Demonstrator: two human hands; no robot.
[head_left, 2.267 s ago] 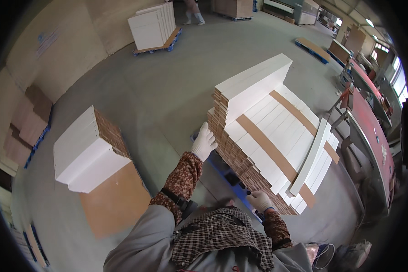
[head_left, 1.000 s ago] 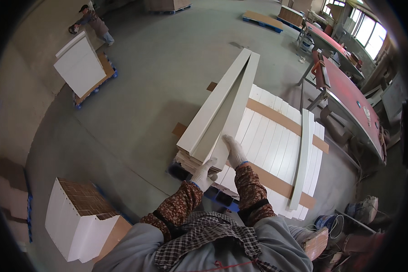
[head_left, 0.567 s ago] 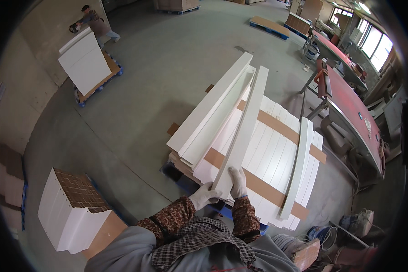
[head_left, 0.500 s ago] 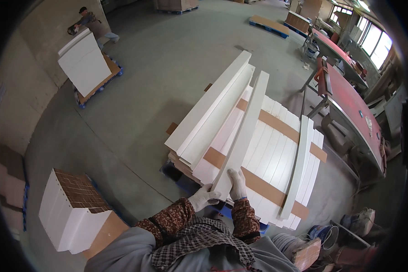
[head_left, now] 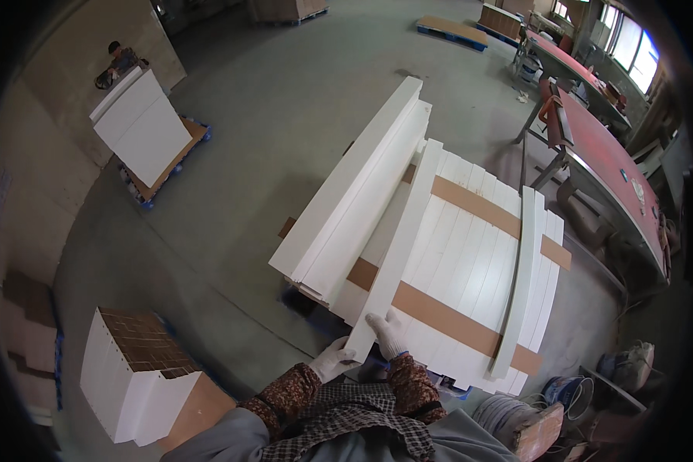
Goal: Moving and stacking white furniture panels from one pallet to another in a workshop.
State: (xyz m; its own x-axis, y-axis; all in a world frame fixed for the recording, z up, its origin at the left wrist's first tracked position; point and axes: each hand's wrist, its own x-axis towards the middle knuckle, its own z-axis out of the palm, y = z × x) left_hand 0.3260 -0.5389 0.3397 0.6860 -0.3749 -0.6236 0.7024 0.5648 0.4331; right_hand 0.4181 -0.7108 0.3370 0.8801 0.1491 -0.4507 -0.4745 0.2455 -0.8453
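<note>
A long white board (head_left: 405,239) lies lengthwise before me, its near end in my gloved hands. My left hand (head_left: 334,359) grips the end from its left side. My right hand (head_left: 387,333) is closed over the right edge, a little farther up. Beneath the board spreads a stack of white boards (head_left: 462,246) with brown cardboard strips (head_left: 458,326) laid across. Left of it stands a taller pile of white boards (head_left: 354,185). Another single white board (head_left: 519,285) rests across the strips at the right.
A white stack (head_left: 134,377) stands on a pallet at the near left. Farther off, a person (head_left: 123,60) is behind another white stack (head_left: 146,127). Red-topped tables (head_left: 604,165) line the right. Buckets (head_left: 566,393) sit at the near right.
The held board has shifted left and toward me, its far end now lower beside the taller pile. Both hands keep hold of it. My view has also turned slightly.
</note>
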